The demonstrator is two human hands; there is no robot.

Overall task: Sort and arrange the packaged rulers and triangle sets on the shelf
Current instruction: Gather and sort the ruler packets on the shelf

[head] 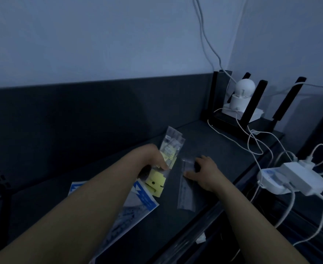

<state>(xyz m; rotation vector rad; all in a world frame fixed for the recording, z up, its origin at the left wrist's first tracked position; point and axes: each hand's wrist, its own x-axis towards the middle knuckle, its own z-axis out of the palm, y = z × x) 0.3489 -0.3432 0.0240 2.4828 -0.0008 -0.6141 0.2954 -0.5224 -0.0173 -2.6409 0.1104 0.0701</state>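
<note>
Head view. Gripping yellow-card ruler packets (171, 147) in curled fingers (162, 165) of left hand (153, 157), seemingly gathering like with like. Pressing clear ruler packet (185, 193) flat on shelf (214, 145) with spread, uncurled right hand (206, 172), probably steadying for pickup. Blue triangle set (143, 199) flat under left forearm.

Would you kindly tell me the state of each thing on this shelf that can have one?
left hand: grips the yellow-card ruler packets.
right hand: rests on the clear ruler packet, fingers spread.
clear ruler packet: sealed, flat on the shelf.
triangle set package: flat, partly under the left forearm.
router: antennas upright.
power strip: adapter plugged in.
</note>
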